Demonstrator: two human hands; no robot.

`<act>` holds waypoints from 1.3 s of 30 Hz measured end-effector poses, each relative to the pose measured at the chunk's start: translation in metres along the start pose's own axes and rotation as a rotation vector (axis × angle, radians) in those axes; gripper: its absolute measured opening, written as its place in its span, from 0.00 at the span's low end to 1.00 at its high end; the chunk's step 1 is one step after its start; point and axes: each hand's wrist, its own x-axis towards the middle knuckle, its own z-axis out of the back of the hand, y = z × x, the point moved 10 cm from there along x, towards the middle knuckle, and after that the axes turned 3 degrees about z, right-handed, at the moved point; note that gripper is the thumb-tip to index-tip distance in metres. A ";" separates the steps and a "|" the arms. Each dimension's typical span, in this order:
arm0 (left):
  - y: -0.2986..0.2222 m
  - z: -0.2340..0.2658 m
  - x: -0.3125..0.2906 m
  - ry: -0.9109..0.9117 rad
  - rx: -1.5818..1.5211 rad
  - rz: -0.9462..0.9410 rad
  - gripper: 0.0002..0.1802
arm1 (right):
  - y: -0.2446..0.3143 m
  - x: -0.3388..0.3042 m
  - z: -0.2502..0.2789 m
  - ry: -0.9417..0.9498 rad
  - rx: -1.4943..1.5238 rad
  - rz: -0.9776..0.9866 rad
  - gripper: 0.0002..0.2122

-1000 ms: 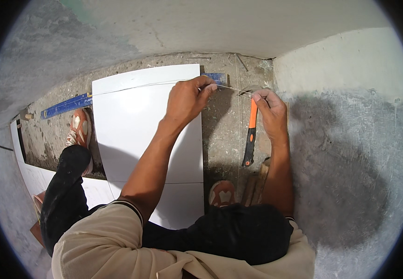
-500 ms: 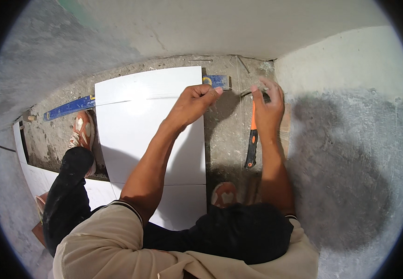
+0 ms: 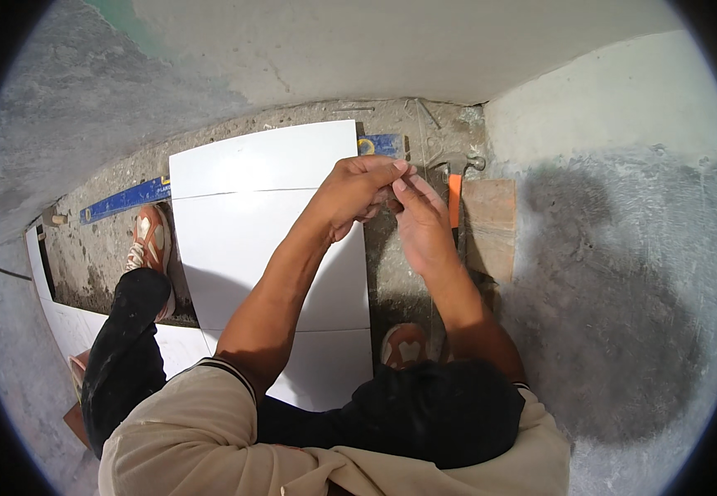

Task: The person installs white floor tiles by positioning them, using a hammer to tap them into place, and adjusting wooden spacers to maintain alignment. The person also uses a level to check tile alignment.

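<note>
My left hand (image 3: 357, 192) and my right hand (image 3: 421, 219) meet above the right edge of the white tiles (image 3: 263, 240). Thumb and fingers of both are pinched together at the tips, on what looks like a thin string; it is too fine to trace between the fingers. Just right of my right hand lies a claw hammer (image 3: 455, 200) with an orange and black handle, its lower part hidden by my forearm. Beyond my left hand the end of a blue spirit level (image 3: 387, 145) sticks out from behind the tile.
The level's other end (image 3: 124, 200) shows left of the tiles. Nails (image 3: 429, 113) lie on the rough concrete floor (image 3: 387, 264) by the far wall. A brownish tile piece (image 3: 489, 227) sits against the right wall (image 3: 607, 289). My shoes (image 3: 151, 240) stand either side of the tiles.
My hands were apart with a faint string between them; now their fingertips touch. The right hand has moved left and nearer, uncovering the hammer's head and the brownish piece.
</note>
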 end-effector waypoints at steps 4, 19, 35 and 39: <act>-0.010 -0.007 0.009 -0.021 0.097 -0.032 0.18 | -0.006 0.010 0.007 0.012 0.091 -0.054 0.13; -0.102 -0.037 0.078 0.183 0.984 -0.553 0.23 | 0.020 0.067 0.072 -0.203 0.197 0.018 0.08; -0.045 -0.016 0.083 0.338 0.470 -0.208 0.09 | 0.026 0.024 0.036 -0.101 0.212 -0.002 0.11; -0.039 -0.004 0.076 0.230 0.579 -0.198 0.07 | 0.032 0.020 0.034 -0.117 0.175 0.073 0.14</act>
